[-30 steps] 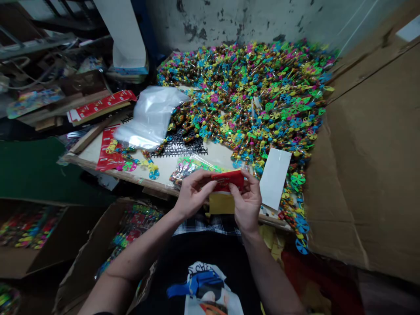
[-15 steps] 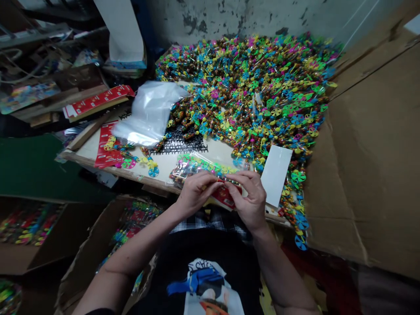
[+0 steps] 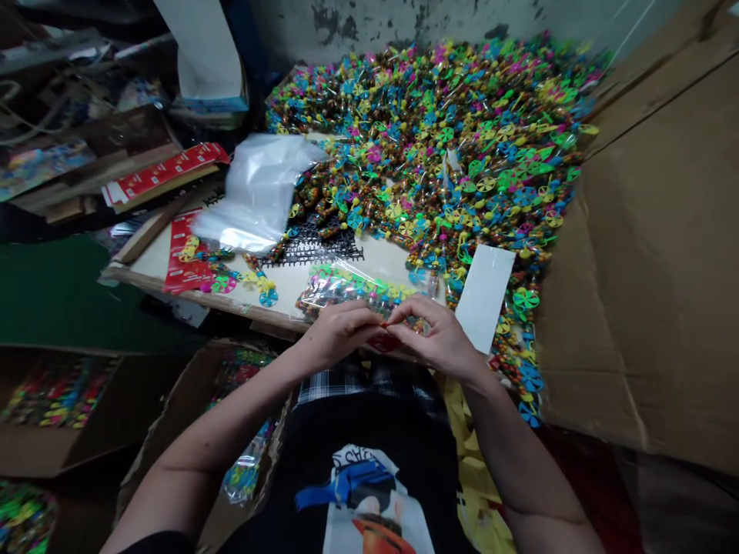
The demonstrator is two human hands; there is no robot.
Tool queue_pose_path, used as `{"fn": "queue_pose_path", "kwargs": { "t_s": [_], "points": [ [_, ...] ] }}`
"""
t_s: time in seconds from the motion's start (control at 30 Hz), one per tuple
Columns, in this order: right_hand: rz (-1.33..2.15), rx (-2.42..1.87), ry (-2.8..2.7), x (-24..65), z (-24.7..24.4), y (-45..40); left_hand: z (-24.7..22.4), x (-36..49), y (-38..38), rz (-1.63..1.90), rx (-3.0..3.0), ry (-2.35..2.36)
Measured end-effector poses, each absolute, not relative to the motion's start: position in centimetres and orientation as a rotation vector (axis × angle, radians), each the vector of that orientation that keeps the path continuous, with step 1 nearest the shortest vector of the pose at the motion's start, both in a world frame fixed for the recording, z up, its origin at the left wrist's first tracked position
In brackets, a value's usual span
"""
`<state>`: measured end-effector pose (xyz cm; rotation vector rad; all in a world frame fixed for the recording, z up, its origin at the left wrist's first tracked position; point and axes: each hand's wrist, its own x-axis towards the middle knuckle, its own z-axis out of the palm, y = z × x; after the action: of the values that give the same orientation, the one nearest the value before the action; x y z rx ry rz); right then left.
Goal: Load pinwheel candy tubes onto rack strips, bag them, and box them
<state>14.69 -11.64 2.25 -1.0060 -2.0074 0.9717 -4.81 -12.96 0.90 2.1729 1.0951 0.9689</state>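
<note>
At the table's front edge, my left hand pinches a red printed card between thumb and fingers. My right hand pinches the same card from the other side, its fingertips close to the left ones. Most of the card is hidden behind the hands. Just beyond them lies a clear plastic bag packed with small toys that have green and yellow wheels and brown beads. The hands cover part of its near side. To the right of my right hand rests a blank white card.
A large heap of wheel-topped candy-like toys covers the table's back and right. Flat clear bags lie left, near red cards. A tall cardboard box stands right; an open carton with filled bags sits lower left.
My hands have drawn closer together, the right one moving left, and their fingertips now nearly meet on the red card. Less of the card shows. The view has shifted slightly.
</note>
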Motion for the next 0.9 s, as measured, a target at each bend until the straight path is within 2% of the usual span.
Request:
{"fn": "queue_pose_path", "kwargs": {
  "t_s": [0.3, 0.47, 0.7, 0.9],
  "points": [
    [0.792, -0.98, -2.022, 14.8, 1.7, -12.2, 0.8, -4.4, -12.9, 0.953, 2.006, 1.124],
    [0.661, -1.042, -1.989, 14.8, 0.9, -12.6, 0.9, -4.2, -13.2, 0.849, 1.699, 1.131],
    [0.624, -1.176, -1.634, 16.8, -0.2, -13.0, -1.0, -3.7, -14.2, 0.777, 1.422, 1.107],
    [0.226, -1.223, -1.223, 22.2, 4.6, -13.7, -4.9, 2.5, -15.9, 0.686, 1.552, 1.105]
  ]
}}
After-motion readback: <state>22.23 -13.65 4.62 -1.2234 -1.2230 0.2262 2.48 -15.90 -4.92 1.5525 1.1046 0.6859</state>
